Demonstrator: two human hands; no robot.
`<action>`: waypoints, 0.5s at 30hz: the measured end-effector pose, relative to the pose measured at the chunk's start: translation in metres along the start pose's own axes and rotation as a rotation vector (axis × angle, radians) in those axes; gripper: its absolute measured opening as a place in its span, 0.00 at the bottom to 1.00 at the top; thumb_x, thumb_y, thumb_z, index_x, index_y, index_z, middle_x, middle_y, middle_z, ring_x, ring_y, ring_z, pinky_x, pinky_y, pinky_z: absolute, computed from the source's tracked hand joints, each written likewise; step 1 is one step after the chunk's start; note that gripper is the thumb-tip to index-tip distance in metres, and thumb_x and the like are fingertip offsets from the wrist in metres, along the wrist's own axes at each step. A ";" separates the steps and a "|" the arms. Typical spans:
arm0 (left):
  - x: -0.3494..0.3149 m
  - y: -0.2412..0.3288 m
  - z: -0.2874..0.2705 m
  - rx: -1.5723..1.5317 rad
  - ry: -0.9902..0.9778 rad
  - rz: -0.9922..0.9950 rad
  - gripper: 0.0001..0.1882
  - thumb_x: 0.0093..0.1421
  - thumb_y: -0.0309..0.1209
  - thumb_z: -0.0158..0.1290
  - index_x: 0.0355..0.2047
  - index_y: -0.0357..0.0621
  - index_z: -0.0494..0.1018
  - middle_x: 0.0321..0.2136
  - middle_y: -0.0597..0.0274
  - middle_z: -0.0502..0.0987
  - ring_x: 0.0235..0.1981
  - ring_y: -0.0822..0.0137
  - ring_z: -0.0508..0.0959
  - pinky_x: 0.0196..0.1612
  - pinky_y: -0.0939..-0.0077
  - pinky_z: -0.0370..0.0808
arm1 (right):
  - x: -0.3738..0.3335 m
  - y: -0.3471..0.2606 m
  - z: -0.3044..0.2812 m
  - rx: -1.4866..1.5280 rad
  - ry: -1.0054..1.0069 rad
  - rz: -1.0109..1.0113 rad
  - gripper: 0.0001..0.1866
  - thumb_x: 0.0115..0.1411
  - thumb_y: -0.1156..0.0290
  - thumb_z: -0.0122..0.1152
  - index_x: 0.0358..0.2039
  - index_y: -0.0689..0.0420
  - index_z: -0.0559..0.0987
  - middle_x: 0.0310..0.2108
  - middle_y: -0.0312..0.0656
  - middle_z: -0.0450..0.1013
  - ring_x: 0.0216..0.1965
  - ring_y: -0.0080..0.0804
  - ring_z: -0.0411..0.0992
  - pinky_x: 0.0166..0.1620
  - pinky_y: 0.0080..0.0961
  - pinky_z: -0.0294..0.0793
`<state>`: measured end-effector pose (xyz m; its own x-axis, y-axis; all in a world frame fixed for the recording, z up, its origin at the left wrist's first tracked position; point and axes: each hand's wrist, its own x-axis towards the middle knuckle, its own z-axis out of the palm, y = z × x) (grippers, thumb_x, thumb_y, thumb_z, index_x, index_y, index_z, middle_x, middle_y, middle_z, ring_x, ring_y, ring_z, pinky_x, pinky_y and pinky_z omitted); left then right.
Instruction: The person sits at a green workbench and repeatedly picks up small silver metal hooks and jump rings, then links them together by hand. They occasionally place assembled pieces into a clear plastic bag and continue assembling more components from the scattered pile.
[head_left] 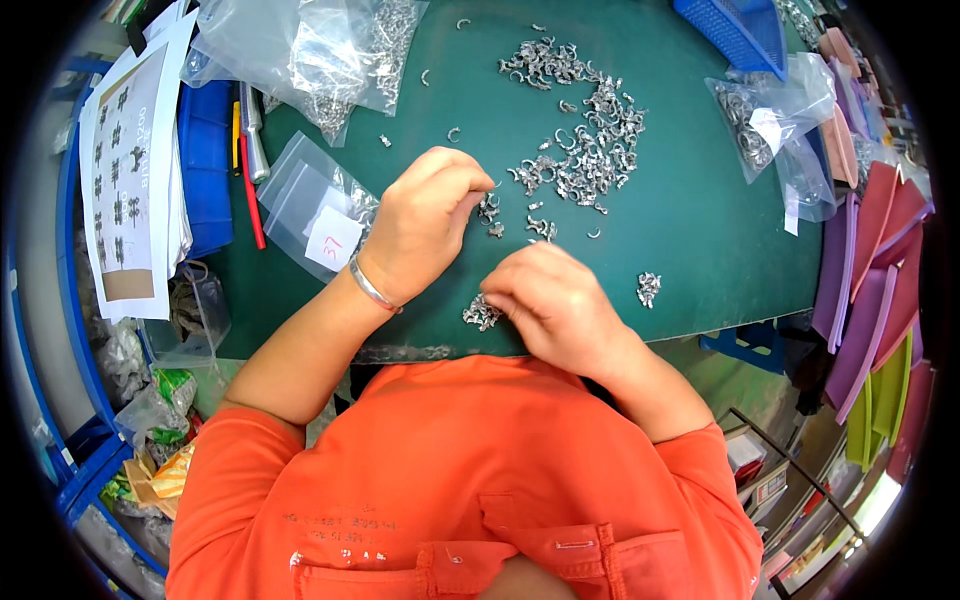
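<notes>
Small silver curved metal pieces (600,150) lie in a loose heap on the green tabletop. My left hand (420,220), with a silver bangle at its wrist, has its thumb and fingertips pinched together at a few of these pieces (490,212). What sits between those fingertips is too small to make out. Closer to the table's front edge, my right hand (550,300) has its fingers curled together against a small cluster of metal pieces (482,313). Its fingertips are partly hidden, as is anything in them. Another small cluster (649,290) lies to the right.
Clear bags of metal parts (330,60) lie at the back left, with labelled zip bags (320,215) nearer my left forearm. A red pen (250,195), blue tray (207,160) and picture sheet (125,165) are at the left. A blue basket (740,35) and bagged parts (745,125) sit at the right.
</notes>
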<state>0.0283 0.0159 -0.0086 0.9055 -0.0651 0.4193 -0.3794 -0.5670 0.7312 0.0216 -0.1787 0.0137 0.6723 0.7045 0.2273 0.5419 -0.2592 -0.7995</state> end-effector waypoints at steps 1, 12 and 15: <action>0.000 0.001 0.000 -0.018 -0.006 -0.034 0.06 0.53 0.16 0.58 0.32 0.36 0.78 0.31 0.57 0.78 0.32 0.62 0.79 0.34 0.74 0.76 | -0.001 0.000 0.000 0.025 -0.048 0.008 0.07 0.50 0.81 0.63 0.31 0.59 0.78 0.29 0.43 0.73 0.33 0.43 0.73 0.37 0.34 0.74; -0.005 0.009 -0.008 -0.023 -0.026 -0.186 0.07 0.53 0.17 0.59 0.34 0.37 0.78 0.30 0.58 0.80 0.29 0.66 0.80 0.32 0.78 0.76 | 0.036 0.036 -0.011 -0.326 0.246 0.146 0.05 0.53 0.79 0.62 0.32 0.60 0.78 0.29 0.45 0.72 0.35 0.47 0.73 0.39 0.38 0.74; -0.005 0.006 -0.009 0.041 -0.046 -0.140 0.08 0.53 0.17 0.59 0.35 0.36 0.78 0.30 0.58 0.80 0.30 0.66 0.81 0.33 0.78 0.76 | 0.034 0.040 -0.011 -0.386 0.243 0.110 0.06 0.53 0.79 0.63 0.32 0.60 0.77 0.29 0.45 0.72 0.34 0.47 0.74 0.37 0.38 0.75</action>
<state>0.0200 0.0201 -0.0014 0.9570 -0.0205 0.2893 -0.2420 -0.6060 0.7578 0.0718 -0.1720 -0.0039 0.8098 0.4962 0.3132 0.5780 -0.5827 -0.5713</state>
